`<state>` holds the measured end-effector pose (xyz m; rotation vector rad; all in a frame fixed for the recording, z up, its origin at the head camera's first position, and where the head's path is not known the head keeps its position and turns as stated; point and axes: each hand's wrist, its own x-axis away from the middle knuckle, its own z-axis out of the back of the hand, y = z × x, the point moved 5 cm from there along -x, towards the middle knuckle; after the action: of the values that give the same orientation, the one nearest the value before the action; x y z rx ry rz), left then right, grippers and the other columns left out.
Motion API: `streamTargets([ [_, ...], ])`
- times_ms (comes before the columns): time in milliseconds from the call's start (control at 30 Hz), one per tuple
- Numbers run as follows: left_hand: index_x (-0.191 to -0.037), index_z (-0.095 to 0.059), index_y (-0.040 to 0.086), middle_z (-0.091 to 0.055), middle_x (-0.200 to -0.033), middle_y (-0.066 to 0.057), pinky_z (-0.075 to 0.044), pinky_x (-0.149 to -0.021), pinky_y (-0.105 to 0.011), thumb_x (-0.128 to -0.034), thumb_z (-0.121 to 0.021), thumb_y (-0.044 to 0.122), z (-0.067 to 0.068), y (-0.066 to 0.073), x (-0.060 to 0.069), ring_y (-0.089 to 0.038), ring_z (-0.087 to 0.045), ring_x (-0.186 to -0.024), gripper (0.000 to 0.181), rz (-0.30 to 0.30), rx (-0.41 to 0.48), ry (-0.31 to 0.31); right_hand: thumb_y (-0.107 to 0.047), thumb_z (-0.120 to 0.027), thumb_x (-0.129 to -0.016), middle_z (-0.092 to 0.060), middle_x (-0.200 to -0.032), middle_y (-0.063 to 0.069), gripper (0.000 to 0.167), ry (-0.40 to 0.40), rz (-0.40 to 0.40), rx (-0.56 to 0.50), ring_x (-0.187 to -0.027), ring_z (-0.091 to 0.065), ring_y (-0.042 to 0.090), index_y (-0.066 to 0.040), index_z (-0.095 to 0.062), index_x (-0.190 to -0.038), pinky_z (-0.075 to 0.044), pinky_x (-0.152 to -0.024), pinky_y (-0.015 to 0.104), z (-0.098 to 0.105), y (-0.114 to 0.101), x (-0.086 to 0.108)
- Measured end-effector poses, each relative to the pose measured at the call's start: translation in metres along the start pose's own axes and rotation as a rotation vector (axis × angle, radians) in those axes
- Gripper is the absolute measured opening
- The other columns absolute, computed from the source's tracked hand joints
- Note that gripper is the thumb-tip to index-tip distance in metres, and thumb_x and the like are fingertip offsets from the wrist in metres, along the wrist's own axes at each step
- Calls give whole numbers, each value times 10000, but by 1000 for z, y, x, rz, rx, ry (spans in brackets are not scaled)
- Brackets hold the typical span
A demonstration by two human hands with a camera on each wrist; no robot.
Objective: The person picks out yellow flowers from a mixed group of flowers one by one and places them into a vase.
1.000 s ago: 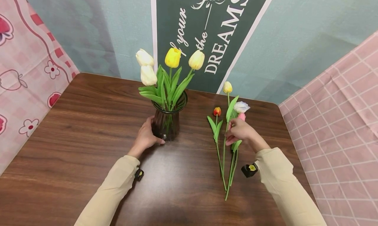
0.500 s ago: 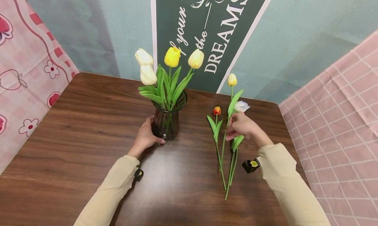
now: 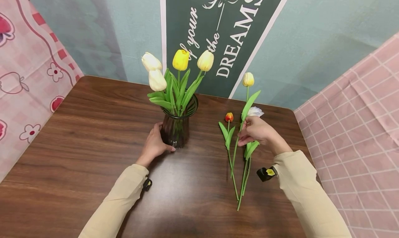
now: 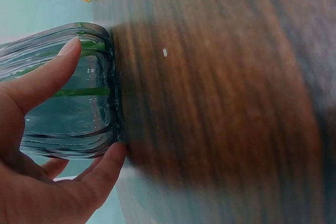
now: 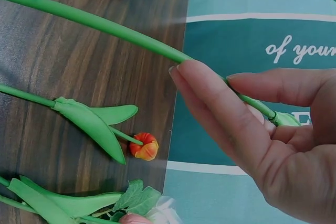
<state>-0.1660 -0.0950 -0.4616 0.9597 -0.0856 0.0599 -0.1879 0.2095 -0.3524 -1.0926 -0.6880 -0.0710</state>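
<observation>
A dark, ribbed glass vase (image 3: 175,132) stands upright on the table, holding white, yellow and cream tulips (image 3: 180,60). My left hand (image 3: 153,144) grips its lower part from the left; in the left wrist view the thumb lies along the glass (image 4: 86,111), with green stems visible inside. My right hand (image 3: 258,131) pinches the stem of a pale yellow tulip (image 3: 248,79), which is raised and tilted with its bloom up. Beneath it lie a red-orange tulip (image 3: 229,117) and a whitish-lilac flower (image 3: 255,111), the latter partly covered by the hand. The right wrist view also shows a pink bloom (image 5: 135,219).
The brown wooden table (image 3: 93,155) ends at a blue cloth backdrop (image 3: 137,34) with a dark lettered panel (image 3: 230,40). Pink patterned cloth (image 3: 34,75) hangs on the left, and pink checked cloth (image 3: 358,134) borders the right side.
The pale yellow tulip has come up off the table in my right hand, its bloom shifting up and rightward and its stem end leaving the other stems. My left hand stays on the vase.
</observation>
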Motion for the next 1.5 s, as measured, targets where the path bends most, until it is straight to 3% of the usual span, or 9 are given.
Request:
streamTargets([
  [300, -1349, -254, 22, -394, -1259, -285, -334, -957, -510, -545, -876, 173, -1, 3, 3, -422, -389, -1163, 1028, 37, -39, -7, 132, -448, -857, -543, -790, 222, 132, -17, 19, -36, -661, -642, 247, 72, -334, -889, -542, -687, 370, 0, -3, 6],
  [1100, -1349, -245, 36, -389, -1252, -268, -342, -939, -515, -567, -866, 186, -3, 2, 3, -418, -391, -1151, 1009, 36, -38, -23, 148, -415, -851, -455, -827, 215, 193, -9, 26, -153, -708, -652, 270, 70, -277, -963, -526, -743, 394, 7, -13, 17],
  [1500, -1352, -238, 31, -380, -1260, -278, -339, -941, -521, -574, -864, 185, -2, 2, 4, -431, -385, -1154, 1011, 38, -38, -31, 149, -405, -846, -471, -877, 270, 203, -2, 89, -155, -708, -654, 273, 69, -264, -968, -526, -743, 388, 9, -36, 22],
])
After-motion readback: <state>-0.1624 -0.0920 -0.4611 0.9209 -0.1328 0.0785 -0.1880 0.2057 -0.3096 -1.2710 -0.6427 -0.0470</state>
